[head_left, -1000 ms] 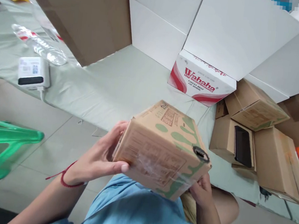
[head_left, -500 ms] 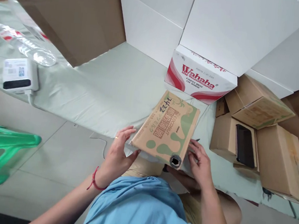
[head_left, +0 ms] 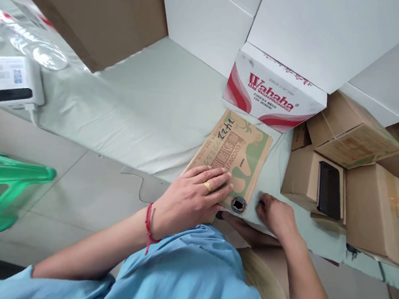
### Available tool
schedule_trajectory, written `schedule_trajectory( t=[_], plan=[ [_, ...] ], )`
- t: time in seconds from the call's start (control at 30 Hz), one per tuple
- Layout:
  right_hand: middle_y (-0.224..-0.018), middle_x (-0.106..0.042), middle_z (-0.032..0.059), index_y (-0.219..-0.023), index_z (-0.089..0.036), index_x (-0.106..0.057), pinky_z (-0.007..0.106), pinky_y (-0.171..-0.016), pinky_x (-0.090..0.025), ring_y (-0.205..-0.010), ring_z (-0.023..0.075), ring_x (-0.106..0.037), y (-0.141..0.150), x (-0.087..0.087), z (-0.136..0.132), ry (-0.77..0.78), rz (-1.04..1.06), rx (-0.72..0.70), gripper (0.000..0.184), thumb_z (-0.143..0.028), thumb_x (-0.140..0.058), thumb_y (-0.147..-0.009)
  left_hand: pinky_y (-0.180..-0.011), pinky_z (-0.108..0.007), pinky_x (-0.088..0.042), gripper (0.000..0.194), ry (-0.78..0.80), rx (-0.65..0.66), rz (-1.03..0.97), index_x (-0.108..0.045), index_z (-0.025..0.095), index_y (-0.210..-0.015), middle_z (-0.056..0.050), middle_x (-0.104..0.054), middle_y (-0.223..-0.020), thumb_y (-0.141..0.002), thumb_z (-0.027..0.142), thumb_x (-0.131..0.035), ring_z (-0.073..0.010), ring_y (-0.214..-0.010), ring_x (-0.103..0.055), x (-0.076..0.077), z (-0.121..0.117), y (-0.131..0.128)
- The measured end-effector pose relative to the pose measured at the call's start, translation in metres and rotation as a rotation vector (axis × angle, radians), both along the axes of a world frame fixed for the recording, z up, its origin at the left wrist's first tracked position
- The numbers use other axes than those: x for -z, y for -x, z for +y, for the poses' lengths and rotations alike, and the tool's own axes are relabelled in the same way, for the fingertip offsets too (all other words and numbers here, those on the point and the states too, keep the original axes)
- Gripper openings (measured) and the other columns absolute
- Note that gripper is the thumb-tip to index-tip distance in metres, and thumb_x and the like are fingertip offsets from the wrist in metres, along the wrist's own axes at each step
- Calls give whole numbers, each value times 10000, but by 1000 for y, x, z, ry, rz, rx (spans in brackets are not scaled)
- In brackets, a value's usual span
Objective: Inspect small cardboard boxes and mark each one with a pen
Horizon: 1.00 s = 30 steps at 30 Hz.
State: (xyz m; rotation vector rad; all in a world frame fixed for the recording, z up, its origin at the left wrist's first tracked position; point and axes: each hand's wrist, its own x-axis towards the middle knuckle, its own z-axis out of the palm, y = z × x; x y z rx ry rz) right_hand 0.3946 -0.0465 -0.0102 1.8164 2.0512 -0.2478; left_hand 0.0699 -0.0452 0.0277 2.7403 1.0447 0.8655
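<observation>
A cardboard carton (head_left: 251, 154) printed with green shapes, the word COCONUT and handwritten digits lies near the front edge of the cloth-covered table (head_left: 125, 109). One corner of it has a dark-ringed hole. My left hand (head_left: 199, 187), with a ring and a red cord at the wrist, rests flat over the carton's near left part, fingers stretched out. Just right of the carton, at the table edge, my right hand (head_left: 278, 216) is closed with curled fingers. Whatever it may hold is hidden.
A white and red Wahaha box (head_left: 271, 93) stands behind the carton. Brown boxes (head_left: 377, 209) and a phone (head_left: 329, 190) are on the right. A large brown box (head_left: 103, 13), a plastic bottle (head_left: 36, 49) and a white device (head_left: 13, 82) sit left; a green stool (head_left: 5, 192) stands below.
My left hand has moved from the carton's left edge onto its top and lies flat. My right hand has drawn away from the carton's right side and curled closed. The view has shifted slightly.
</observation>
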Motion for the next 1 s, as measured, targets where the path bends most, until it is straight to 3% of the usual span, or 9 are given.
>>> schedule_trajectory(
  t=[0.1,0.23,0.33,0.43,0.5,0.6,0.7,0.8,1.0],
  plan=[
    [-727,-716,20,-898,-218,-664,298,-616,-319,-612,189,-616,-17,-4,-22,-192,253,145,53,-264,-657,-873,-990,-428,-561,303,-2,-32,34,-723,158,-1286,-98,-755,-1411,-1064,344,-635,-282,-1233,-709,-7,7,-12],
    [-532,-448,-89,-750,-254,-535,251,-517,-321,-471,118,-395,-30,-18,-50,-598,955,550,229,-354,-738,-781,-823,-434,-569,284,-12,-12,94,-735,178,-1210,-106,-775,-1317,-1021,386,-702,-287,-1028,-708,-10,18,-29],
    [-509,-336,-117,-724,-268,-440,209,-402,-212,-403,89,-254,-20,-29,-61,-664,1461,755,347,-442,-716,-841,-1005,-472,-575,293,-5,-21,58,-728,167,-1231,-128,-752,-1343,-1032,382,-704,-318,-1208,-684,-6,25,-39],
    [-563,-570,-65,-852,-241,-634,180,-364,-183,-381,56,-246,1,-35,-60,-550,1776,884,243,-438,-777,-866,-1217,-521,-486,276,14,-15,16,-727,154,-1236,-148,-722,-1412,-1047,352,-689,-329,-1375,-635,-2,28,-45],
    [-744,-754,34,-987,-228,-733,187,-380,-284,-417,60,-373,16,-38,-53,-491,1784,868,270,-458,-816,-871,-1254,-542,-461,271,22,-1,6,-723,156,-1251,-152,-705,-1456,-1052,336,-682,-327,-1405,-632,-1,28,-46],
    [-794,-754,34,-961,-235,-754,234,-481,-438,-532,99,-525,32,-39,-40,-501,1764,764,270,-418,-889,-814,-1254,-549,-470,290,40,13,12,-715,163,-1290,-146,-696,-1491,-1044,316,-696,-327,-1422,-636,0,27,-46],
    [-673,-620,-36,-933,-235,-740,221,-483,-384,-524,90,-477,43,-38,-30,-494,1700,643,194,-376,-852,-860,-1253,-536,-480,314,61,7,14,-714,170,-1311,-134,-699,-1499,-1031,311,-720,-321,-1417,-649,-1,27,-45],
    [-679,-606,-43,-1009,-232,-744,215,-461,-326,-505,83,-432,54,-37,-26,-432,1567,528,148,-364,-769,-946,-1258,-524,-481,310,74,-1,8,-724,176,-1304,-127,-704,-1496,-1028,317,-724,-315,-1423,-649,-2,26,-45],
    [-665,-621,-42,-924,-224,-727,223,-498,-401,-516,97,-490,76,-39,-20,-592,1331,363,114,-312,-690,-987,-1271,-527,-465,303,93,-1,20,-725,183,-1308,-131,-699,-1505,-1038,320,-704,-310,-1440,-637,-3,27,-44]
  ],
)
